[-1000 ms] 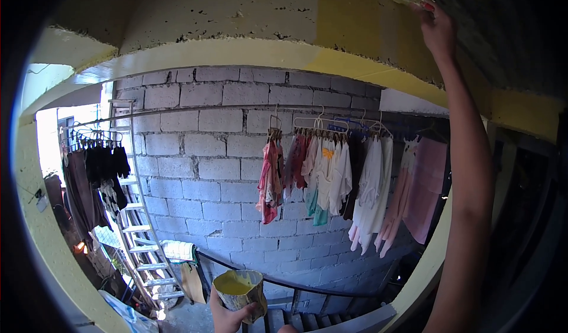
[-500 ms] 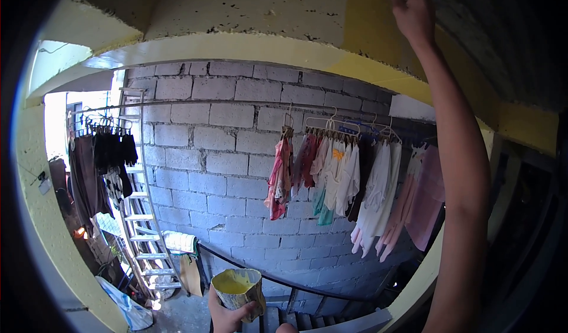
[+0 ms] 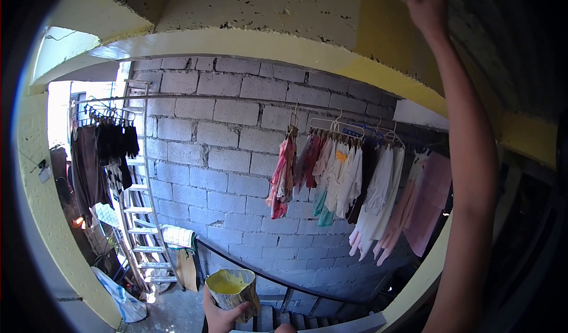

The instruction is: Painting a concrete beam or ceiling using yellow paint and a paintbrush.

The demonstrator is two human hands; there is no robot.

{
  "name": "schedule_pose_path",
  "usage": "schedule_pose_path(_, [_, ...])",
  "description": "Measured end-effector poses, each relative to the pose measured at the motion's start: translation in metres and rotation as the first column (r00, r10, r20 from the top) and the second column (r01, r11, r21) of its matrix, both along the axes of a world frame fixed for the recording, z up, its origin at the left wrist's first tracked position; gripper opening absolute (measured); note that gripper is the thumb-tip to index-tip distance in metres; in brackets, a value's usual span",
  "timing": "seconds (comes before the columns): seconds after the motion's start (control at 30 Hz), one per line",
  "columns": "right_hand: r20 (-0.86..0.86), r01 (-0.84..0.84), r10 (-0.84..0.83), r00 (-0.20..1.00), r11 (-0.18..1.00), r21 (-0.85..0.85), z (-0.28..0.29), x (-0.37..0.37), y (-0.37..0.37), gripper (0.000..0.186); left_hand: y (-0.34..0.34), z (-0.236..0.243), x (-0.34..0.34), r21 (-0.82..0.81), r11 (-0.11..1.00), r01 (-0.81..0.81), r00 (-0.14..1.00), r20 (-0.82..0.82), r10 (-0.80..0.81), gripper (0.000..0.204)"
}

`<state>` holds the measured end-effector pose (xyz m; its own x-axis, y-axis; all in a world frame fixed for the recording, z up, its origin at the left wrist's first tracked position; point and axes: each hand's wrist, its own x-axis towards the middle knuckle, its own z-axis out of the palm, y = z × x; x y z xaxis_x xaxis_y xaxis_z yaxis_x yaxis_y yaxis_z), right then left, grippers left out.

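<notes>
My left hand (image 3: pixel 220 316) is wrapped round a paint-streaked can (image 3: pixel 241 297) with yellow paint inside, held low in front of me. Raised high at the upper right, my right hand (image 3: pixel 427 6) is closed against the underside of a beam (image 3: pixel 254 13). The top edge of the picture cuts off its fingertips, and only a bit of a pale thing shows at them. Deeper yellow covers the beam around that hand, while farther left its surface is paler and pitted.
Clothes (image 3: pixel 346 179) hang from a rod along a grey block wall (image 3: pixel 219 173), with dark garments (image 3: pixel 89 161) at the left. An aluminium ladder (image 3: pixel 145 229) leans beside them. Below, a dark handrail (image 3: pixel 272 280) slopes down beside stairs (image 3: pixel 299 321). A white-and-blue sack (image 3: pixel 124 300) lies at lower left.
My right hand has shifted up and slightly right in the picture, partly out of view. The can in my left hand sits slightly farther left. The whole view has shifted a little.
</notes>
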<state>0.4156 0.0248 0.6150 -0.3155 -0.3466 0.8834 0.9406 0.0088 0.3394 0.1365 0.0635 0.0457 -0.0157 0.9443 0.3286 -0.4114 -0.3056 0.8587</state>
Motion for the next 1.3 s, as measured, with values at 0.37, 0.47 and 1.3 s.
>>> schedule_pose_path(0.37, [-0.029,-0.043,0.044,0.999,0.999,0.018,0.004,0.097,-0.029,0.041,0.003,-0.001,-0.001,0.079,0.994,-0.069,0.961,-0.262,0.088,0.073])
schedule_pose_path(0.47, [-0.048,-0.022,0.022,0.999,1.000,-0.008,-0.009,0.075,-0.034,0.042,0.004,-0.001,-0.004,0.065,0.996,-0.058,0.966,-0.248,0.072,0.075])
schedule_pose_path(1.3, [-0.665,-0.812,0.510,0.546,0.126,-0.570,-0.441,-0.109,-0.096,0.035,-0.044,-0.019,-0.035,0.627,0.770,-0.118,0.895,-0.269,0.356,0.077])
